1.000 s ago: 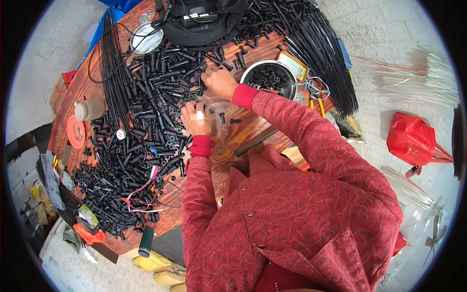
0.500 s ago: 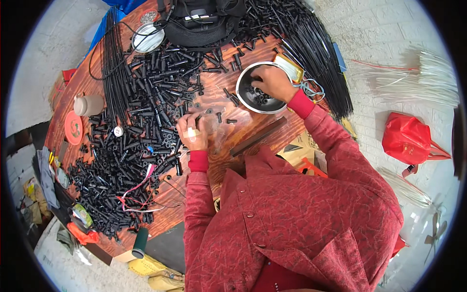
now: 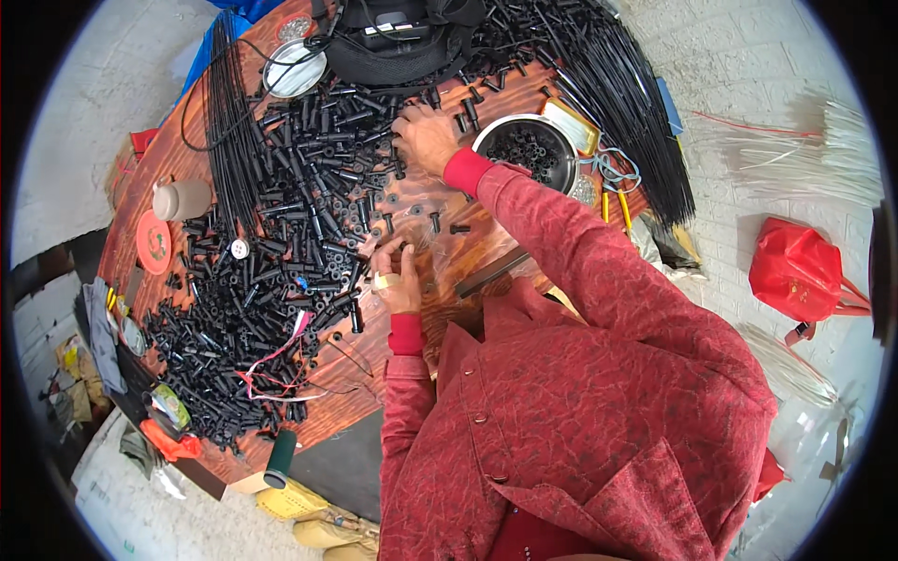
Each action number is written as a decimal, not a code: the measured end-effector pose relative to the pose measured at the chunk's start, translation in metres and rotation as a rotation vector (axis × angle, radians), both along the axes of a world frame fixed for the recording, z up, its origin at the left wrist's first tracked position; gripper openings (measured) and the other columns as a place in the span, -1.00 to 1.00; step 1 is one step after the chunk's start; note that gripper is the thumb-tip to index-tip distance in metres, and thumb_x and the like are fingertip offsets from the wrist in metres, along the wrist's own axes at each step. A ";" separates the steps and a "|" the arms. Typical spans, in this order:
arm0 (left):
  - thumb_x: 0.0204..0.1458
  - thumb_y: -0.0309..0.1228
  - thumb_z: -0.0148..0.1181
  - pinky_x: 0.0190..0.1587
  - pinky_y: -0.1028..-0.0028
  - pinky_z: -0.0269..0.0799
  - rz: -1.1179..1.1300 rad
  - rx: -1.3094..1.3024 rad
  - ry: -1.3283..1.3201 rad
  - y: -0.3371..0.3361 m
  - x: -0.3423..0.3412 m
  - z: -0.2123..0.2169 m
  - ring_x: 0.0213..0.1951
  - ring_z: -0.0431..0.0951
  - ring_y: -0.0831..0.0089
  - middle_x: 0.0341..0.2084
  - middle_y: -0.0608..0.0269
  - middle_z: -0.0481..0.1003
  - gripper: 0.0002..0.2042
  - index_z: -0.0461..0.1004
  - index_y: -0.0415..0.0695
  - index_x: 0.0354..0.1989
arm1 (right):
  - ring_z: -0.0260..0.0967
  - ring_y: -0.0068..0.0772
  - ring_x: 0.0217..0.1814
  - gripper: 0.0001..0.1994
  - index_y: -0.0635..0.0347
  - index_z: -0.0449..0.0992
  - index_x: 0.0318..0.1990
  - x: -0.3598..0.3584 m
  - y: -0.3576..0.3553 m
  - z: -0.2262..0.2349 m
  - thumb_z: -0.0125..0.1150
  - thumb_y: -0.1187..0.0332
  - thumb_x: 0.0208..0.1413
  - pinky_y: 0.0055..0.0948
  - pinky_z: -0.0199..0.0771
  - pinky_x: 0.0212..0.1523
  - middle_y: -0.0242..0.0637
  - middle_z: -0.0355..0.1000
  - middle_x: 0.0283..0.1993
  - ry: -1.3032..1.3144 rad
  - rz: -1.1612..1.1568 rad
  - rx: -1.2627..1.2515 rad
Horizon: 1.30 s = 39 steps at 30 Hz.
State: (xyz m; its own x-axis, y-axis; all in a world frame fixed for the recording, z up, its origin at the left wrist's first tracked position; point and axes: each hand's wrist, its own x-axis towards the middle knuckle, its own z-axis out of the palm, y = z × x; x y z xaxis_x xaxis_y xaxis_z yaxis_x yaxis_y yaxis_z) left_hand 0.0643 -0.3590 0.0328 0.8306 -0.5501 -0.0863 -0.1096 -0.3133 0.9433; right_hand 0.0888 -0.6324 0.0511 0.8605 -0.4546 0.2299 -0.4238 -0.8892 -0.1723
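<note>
My right hand [image 3: 426,138] reaches over the near edge of a heap of black bolts [image 3: 332,140], its fingers bent and a little apart at the bolts there. To its right stands a metal bowl [image 3: 572,140] with small black nuts [image 3: 520,152] inside. Low over the table, my left hand [image 3: 398,279] has its fingers curled in, with a pale wrap on one finger. Whatever its fingertips hold, if anything, cannot be made out. Just beyond it lie a few single bolts [image 3: 435,222] and loose black nuts [image 3: 416,209] on the reddish wooden table [image 3: 440,262].
Bundled black rods [image 3: 645,131] lie at the far right, thinner black rods [image 3: 229,140] at the left. A black bag [image 3: 393,56] stands at the back. A beige jug [image 3: 182,199], a red plate [image 3: 153,241], a dark green cylinder [image 3: 280,458] and a brown bar [image 3: 491,273] are also there.
My right hand has left the bowl and moved left to the bolts. The left hand stays close to the same spot, its fingers more curled. The whole view has shifted slightly.
</note>
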 end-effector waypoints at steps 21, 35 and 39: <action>0.20 -0.43 0.31 -0.05 0.53 0.44 0.062 -0.146 0.398 0.006 -0.009 -0.042 -0.16 0.52 0.57 -0.16 0.35 0.55 -0.78 0.56 -0.16 -0.01 | 0.57 -0.16 -0.04 -0.71 0.10 0.66 -0.07 -0.027 -0.011 0.026 0.39 0.35 -0.01 -0.30 0.56 0.03 -0.14 0.57 0.04 -0.011 0.072 0.681; 0.21 -0.45 0.29 -0.06 0.57 0.48 0.040 -0.159 0.483 0.002 -0.016 -0.042 -0.18 0.55 0.62 -0.15 0.37 0.59 -0.73 0.54 -0.18 0.06 | 0.59 -0.15 -0.17 -0.83 0.06 0.70 -0.16 -0.110 0.006 0.065 0.30 0.33 0.11 -0.30 0.57 -0.11 -0.18 0.62 -0.18 -0.230 0.132 0.620; 0.22 -0.44 0.27 0.00 0.49 0.47 0.014 -0.151 0.496 0.008 -0.018 -0.039 -0.12 0.54 0.54 -0.13 0.33 0.56 -0.74 0.53 -0.17 0.06 | 0.55 -0.11 -0.14 -0.86 0.06 0.65 -0.21 -0.051 0.069 0.022 0.26 0.30 0.12 -0.13 0.56 -0.13 -0.21 0.52 -0.27 -0.050 0.285 0.410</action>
